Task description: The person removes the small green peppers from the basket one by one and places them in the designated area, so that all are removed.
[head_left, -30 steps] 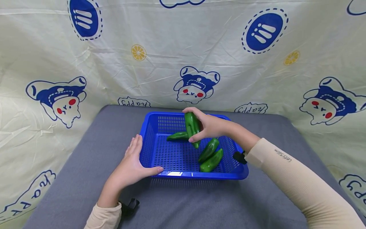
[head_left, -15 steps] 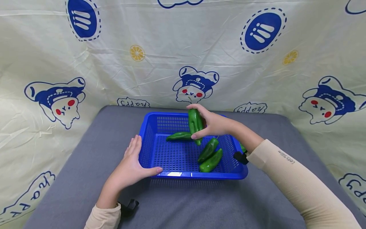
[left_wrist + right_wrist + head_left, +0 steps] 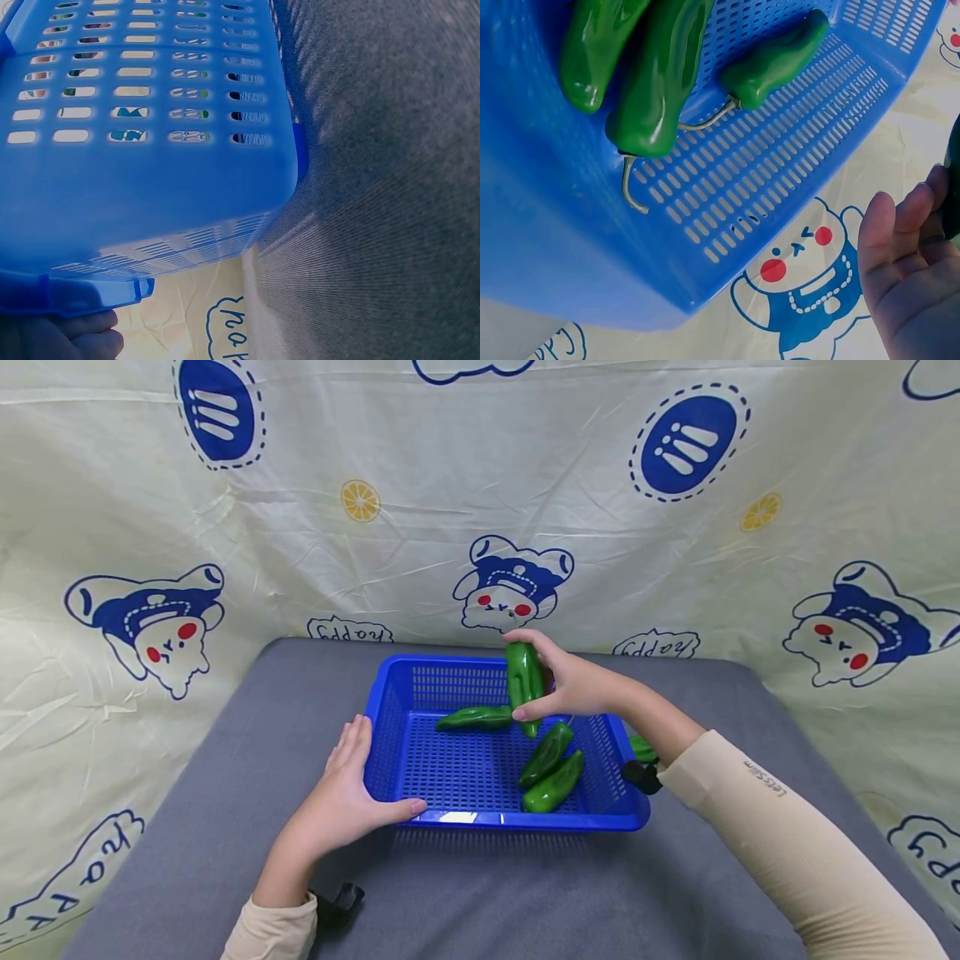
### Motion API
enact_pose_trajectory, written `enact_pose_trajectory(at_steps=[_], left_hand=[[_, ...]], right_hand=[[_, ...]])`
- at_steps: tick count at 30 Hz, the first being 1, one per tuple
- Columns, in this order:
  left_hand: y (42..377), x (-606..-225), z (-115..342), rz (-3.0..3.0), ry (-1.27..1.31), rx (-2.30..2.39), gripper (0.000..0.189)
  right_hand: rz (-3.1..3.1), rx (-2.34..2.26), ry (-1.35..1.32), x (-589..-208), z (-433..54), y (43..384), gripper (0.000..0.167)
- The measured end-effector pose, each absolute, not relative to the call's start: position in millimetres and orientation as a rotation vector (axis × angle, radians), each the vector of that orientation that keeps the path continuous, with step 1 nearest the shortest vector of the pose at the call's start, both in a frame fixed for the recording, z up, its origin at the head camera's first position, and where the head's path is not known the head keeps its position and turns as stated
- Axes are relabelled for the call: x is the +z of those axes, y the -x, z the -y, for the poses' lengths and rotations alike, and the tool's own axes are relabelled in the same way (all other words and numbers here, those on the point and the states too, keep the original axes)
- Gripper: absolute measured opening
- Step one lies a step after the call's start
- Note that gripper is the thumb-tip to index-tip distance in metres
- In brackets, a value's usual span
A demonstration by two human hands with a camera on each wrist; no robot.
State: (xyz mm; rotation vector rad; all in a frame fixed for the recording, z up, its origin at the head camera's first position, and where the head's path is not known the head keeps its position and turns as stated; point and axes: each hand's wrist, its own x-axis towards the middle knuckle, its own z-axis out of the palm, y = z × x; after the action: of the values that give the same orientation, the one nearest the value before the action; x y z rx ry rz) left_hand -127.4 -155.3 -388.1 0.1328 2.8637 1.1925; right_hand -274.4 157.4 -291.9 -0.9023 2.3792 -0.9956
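A blue plastic basket with slotted walls holds several long green peppers. One pepper lies near the back wall, and two peppers lie side by side at the right. Above the basket's back part, my right hand grips a green pepper between thumb and fingers, stem end up. In the right wrist view only a dark green edge of it shows by the fingers. My left hand rests at the basket's front left corner, thumb on the front rim, fingers straight along the left side.
Another green pepper lies right of the basket, partly hidden by my right wrist. A grey cloth covers the table. Behind it hangs a pale printed curtain.
My right hand has moved to the right and slightly up with the pepper it holds. More of the pepper right of the basket shows. The left hand and basket stay in place.
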Motion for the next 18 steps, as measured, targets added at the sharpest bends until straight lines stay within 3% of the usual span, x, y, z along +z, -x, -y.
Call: enact_pose_trajectory(at_steps=[18], left_hand=[[127, -388, 155, -2.859, -0.139, 1.199, 0.136]], right_hand=[[-2.455, -0.990, 0.868, -276, -184, 275, 0.100]])
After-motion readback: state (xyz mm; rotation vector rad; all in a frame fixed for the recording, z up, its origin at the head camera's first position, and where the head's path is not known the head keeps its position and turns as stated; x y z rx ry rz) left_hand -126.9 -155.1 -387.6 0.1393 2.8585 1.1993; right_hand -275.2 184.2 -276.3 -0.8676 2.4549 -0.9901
